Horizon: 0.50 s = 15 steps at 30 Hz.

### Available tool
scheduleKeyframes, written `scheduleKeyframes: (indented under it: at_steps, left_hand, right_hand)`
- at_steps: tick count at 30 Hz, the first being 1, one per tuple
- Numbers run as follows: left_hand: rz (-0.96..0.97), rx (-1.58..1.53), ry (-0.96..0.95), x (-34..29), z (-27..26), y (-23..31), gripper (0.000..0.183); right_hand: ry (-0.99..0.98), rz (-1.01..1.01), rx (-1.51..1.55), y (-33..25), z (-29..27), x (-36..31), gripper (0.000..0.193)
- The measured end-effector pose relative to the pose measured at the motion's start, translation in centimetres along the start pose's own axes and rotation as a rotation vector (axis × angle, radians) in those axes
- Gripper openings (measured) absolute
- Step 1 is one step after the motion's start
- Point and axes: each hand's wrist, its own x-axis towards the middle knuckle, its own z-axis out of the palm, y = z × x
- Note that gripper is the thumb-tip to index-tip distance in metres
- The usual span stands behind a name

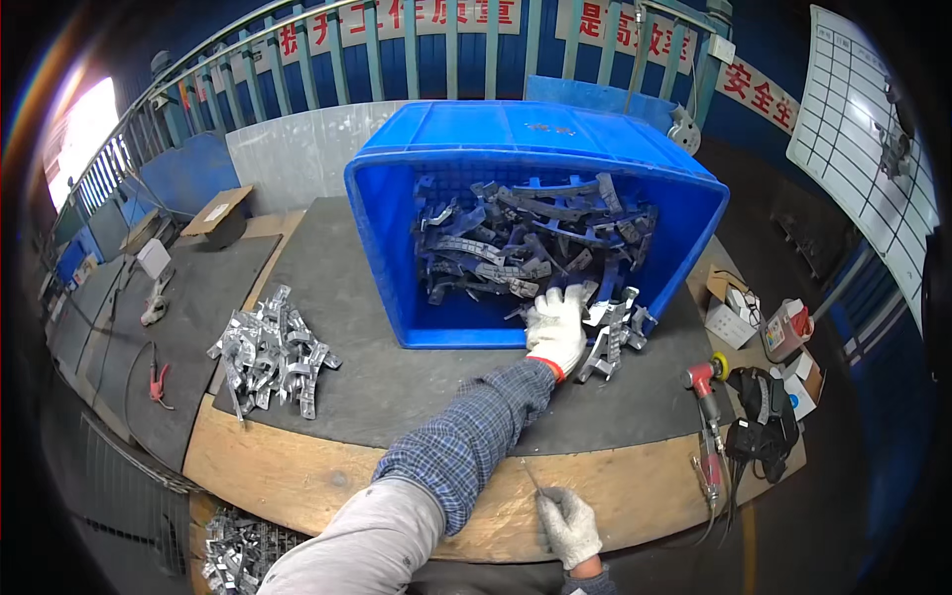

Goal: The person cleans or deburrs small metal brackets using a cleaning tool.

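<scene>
Left sleeve: grey cloth with a blue checked cover over the forearm, reaching up and right from the lower edge.
Right hand: in a pale knitted glove near the table's front edge, fingers curled around a thin rod that points up and left.
Floor-side heap: silvery metal parts below the table edge, at lower left.
Wooden edge: bare board along the front of the dark mat.
Left hand: white glove with a red-orange cuff, at the bin's lower lip among metal parts; I cannot tell whether the fingers have closed on one.
Loose parts: ribbed metal pieces at the lip, just right of that hand.
Left pile: bright metal parts heaped on the mat.
Air tool: red body, yellow disc, at the table's right.
Blue bin: tipped on its side, mouth toward the person.
Bin contents: curved metal parts, tangled together.
Railing: green-blue bars behind the bin.
</scene>
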Motion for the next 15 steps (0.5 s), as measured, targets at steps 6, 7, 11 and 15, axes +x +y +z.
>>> scheduleKeyframes:
  at_steps: [6, 7, 11, 15]
  left_hand:
    - [0.165, -0.144, -0.234, -5.6, -2.7, -1.5, 0.064]
    - [0.087, -0.148, -0.417, -7.4, -3.6, -2.1, 0.065]
    - [0.25, -0.185, -0.451, -12.5, -7.0, -5.0, 0.063]
    - [0.105, -0.226, -0.141, -15.5, -10.4, -7.0, 0.061]
  right_hand:
    - [-0.021, 0.032, 0.089, -0.7, -1.0, 0.4, 0.03]
    - [-0.029, 0.033, 0.101, -1.0, -0.8, 0.4, 0.03]
    - [-0.069, 0.034, 0.125, -1.2, -1.0, 0.6, 0.031]
    - [-0.058, 0.041, 0.139, -1.1, -0.6, 0.4, 0.031]
